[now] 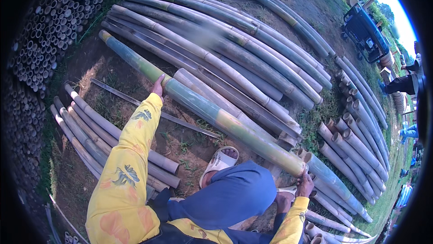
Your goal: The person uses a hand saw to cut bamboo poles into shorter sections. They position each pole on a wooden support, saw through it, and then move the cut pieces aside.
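Observation:
A long green and yellowish bamboo pole (pixel 194 97) runs slantwise in front of me, from the upper left to its near end at the lower right. My left hand (pixel 158 86) is closed against the pole's near side, close to one of its joints. At the lower right end, my right hand (pixel 305 184) grips the rim with the fingers pressed together. Beneath and beyond the pole lie greyish bamboo poles (pixel 207 56), side by side on the ground. A thin flat strip (pixel 176 120) rests on the soil below my left hand.
Shorter bamboo poles (pixel 155 158) lie at my left, and more bamboo pieces (pixel 356 149) are bundled at the right. Stacked bamboo ends (pixel 58 32) fill the far left. A dark wheeled machine (pixel 367 34) stands at the far right, near another person (pixel 401 86).

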The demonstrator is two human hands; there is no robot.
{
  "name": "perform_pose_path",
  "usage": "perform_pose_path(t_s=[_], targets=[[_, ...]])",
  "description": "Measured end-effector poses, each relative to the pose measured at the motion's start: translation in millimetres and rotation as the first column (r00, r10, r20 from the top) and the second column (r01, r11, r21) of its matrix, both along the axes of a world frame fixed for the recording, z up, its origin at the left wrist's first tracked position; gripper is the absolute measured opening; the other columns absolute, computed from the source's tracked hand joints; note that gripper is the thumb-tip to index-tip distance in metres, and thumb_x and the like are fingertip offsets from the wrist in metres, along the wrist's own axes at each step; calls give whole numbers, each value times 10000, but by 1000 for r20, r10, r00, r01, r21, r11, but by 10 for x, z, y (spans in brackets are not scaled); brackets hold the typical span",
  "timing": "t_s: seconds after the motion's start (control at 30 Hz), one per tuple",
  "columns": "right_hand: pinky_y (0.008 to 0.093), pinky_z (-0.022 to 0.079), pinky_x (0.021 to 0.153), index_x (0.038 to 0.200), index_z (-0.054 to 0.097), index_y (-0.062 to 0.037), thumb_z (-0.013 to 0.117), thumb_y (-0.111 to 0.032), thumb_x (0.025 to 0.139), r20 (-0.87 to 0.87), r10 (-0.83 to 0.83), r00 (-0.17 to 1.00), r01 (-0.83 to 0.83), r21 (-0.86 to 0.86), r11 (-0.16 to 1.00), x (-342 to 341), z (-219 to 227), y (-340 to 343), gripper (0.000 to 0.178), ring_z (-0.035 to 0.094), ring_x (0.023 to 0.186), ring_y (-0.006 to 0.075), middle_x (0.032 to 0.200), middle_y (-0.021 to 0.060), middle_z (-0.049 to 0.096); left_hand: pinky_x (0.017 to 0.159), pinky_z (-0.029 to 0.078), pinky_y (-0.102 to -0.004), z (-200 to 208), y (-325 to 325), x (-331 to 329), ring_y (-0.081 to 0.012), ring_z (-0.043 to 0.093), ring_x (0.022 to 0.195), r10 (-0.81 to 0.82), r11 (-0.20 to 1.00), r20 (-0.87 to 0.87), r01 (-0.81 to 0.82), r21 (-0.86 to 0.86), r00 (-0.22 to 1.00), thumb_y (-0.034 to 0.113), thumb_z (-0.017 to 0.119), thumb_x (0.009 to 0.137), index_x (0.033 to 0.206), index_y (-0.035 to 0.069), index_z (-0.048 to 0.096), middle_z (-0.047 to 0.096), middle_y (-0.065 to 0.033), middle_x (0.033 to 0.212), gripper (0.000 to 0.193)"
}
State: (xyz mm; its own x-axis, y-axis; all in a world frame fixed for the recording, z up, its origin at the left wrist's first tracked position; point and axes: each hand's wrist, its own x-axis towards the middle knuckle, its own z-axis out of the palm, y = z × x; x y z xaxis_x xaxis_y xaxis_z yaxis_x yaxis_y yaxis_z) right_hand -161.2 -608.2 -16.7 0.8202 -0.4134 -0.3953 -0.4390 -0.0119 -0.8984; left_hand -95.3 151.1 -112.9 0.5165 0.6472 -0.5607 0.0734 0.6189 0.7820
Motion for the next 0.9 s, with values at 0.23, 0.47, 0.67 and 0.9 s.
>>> perform_pose_path(t_s=[0.23,0.47,0.67,0.9], targets=[[227,406,470,980,719,-28,686,-330,1033,5,-88,996,88,-23,996,-533,536,-83,309,510,508,77,648,-7,590,1076,472,-400,529,-157,98,-240,651,1142,-67,989,69,57,134,995,452,843,842,1402,3,563,658,-125,1269,771],[183,399,498,1046,705,-13,691,-181,1021,255,-15,967,-13,107,994,-170,946,6,170,573,614,71,864,24,702,1083,487,-395,1281,-34,1812,-277,619,1200,-188,955,127,151,254,974,477,919,710,1458,-154,371,571,-242,1374,1122],[142,351,457,1066,718,13,666,-141,1026,238,71,969,-96,94,991,948,1188,51,167,471,546,6,823,-18,678,1131,412,-408,1318,-14,2795,-241,601,1237,-185,938,139,133,320,973,446,802,864,1459,-54,520,628,-167,1378,827],[241,265,411,825,598,-143,677,-191,1003,68,-11,998,2,129,992,2892,1271,-51,201,366,483,60,651,-52,479,1184,372,-406,1320,-932,2544,-392,496,1415,-318,439,-176,309,843,932,459,783,872,1567,-57,362,474,-312,1539,962]])
